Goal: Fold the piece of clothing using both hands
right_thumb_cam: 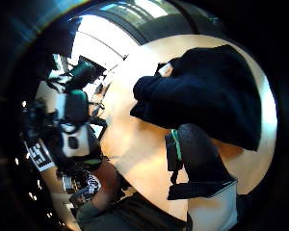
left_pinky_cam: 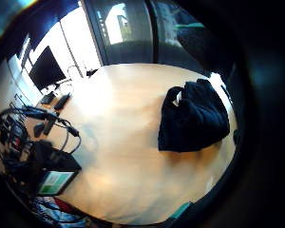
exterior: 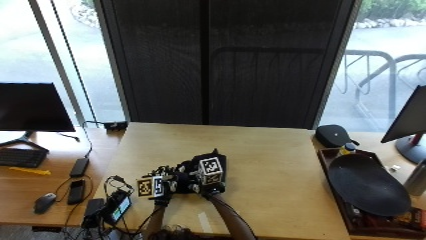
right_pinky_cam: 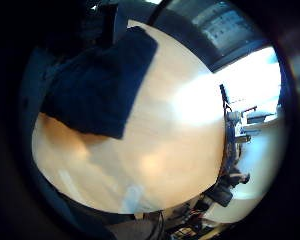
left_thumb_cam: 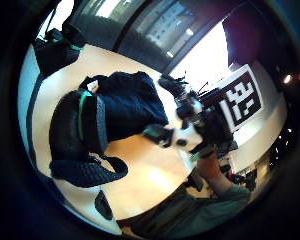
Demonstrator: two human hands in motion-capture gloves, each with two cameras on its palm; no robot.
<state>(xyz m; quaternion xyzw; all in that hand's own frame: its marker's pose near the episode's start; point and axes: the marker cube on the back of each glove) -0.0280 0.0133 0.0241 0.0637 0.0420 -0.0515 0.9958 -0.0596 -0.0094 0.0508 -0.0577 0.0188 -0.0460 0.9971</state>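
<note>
A dark navy garment (exterior: 202, 161) lies bunched in a small folded bundle on the light wooden table (exterior: 273, 160), near the front middle. Both gloved hands hover just over its near side: my left hand (exterior: 156, 189) at its left edge, my right hand (exterior: 208, 184) above it. The palm views show the bundle (left_pinky_cam: 192, 118) (right_pinky_cam: 97, 85) lying flat on the wood, apart from both palms. A white label shows at its collar (right_thumb_cam: 164, 70). The left thumb (left_thumb_cam: 80, 127) and the right thumb (right_thumb_cam: 197, 161) hang free beside the cloth (left_thumb_cam: 130, 100), holding nothing.
A small device with a lit screen (exterior: 118, 207) and cables sit at the table's front left. On the side desk lie a phone (exterior: 76, 189), a mouse (exterior: 44, 202) and a keyboard. A dark oval tray (exterior: 366, 185) and a black case (exterior: 333, 135) stand at the right.
</note>
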